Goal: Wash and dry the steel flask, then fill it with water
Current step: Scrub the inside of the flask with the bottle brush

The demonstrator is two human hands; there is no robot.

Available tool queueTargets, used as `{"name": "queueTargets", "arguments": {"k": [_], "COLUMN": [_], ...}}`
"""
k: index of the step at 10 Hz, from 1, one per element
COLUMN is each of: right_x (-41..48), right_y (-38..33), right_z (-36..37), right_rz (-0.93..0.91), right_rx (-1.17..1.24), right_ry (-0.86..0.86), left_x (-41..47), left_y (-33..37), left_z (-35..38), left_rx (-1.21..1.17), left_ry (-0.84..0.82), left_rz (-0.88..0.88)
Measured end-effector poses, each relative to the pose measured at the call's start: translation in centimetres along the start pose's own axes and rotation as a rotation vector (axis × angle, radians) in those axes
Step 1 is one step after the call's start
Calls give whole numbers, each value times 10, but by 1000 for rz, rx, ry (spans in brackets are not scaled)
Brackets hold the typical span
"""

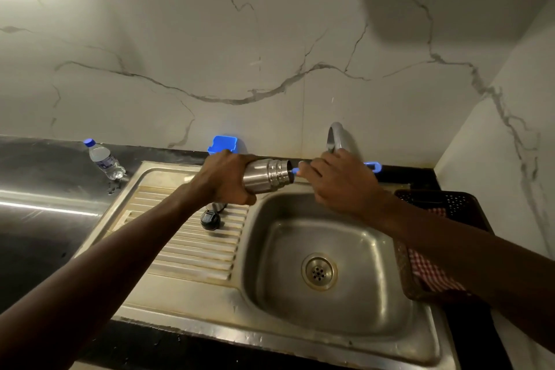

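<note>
My left hand (223, 179) grips the body of the steel flask (267, 175), holding it on its side above the sink with its open mouth pointing right. My right hand (336, 182) holds a blue-handled bottle brush (373, 166), whose stem enters the flask's mouth; the bristle end is hidden inside. The flask's black cap (210, 220) lies on the ribbed drainboard (192, 249) below my left hand. The tap (335, 137) rises behind my right hand; no water is seen running.
The steel sink basin (354, 249) with its drain lies below the hands. A plastic water bottle (105, 159) lies on the dark counter at the left. A blue holder (223, 144) sits against the marble wall. A dark perforated tray (450, 204) and a red checked cloth (432, 275) are at the right.
</note>
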State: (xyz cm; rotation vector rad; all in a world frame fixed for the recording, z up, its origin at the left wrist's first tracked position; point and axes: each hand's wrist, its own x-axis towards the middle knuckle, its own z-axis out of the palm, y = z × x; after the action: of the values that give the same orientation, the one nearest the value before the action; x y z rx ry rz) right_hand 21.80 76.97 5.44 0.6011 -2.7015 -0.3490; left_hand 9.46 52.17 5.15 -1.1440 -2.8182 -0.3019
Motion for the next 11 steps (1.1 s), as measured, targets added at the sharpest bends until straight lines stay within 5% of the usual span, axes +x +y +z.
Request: {"name": "queueTargets", "arguments": {"k": [1, 2, 4, 8, 9, 10, 11], "right_x": [15, 17, 15, 8, 3, 10, 8], "right_y": [-2, -15, -20, -10, 2, -12, -14], "right_z": [-15, -19, -26, -24, -38, -42, -34], "right_rz": [606, 1121, 310, 374, 590, 612, 571], "right_rx": [1101, 1900, 633, 897, 1272, 1429, 1289], "right_ry": [-464, -761, -338, -267, -395, -456, -375], "left_x": [-8, -7, -7, -14, -19, -14, -14], "left_y": [4, -4, -8, -33, -48, -25, -37], "left_z": [7, 3, 2, -17, -17, -9, -18], "left_rx": [10, 137, 216, 214, 222, 307, 278], "left_ry": [35, 107, 93, 287, 565, 600, 416], "left_rz": [56, 133, 163, 257, 176, 295, 304]}}
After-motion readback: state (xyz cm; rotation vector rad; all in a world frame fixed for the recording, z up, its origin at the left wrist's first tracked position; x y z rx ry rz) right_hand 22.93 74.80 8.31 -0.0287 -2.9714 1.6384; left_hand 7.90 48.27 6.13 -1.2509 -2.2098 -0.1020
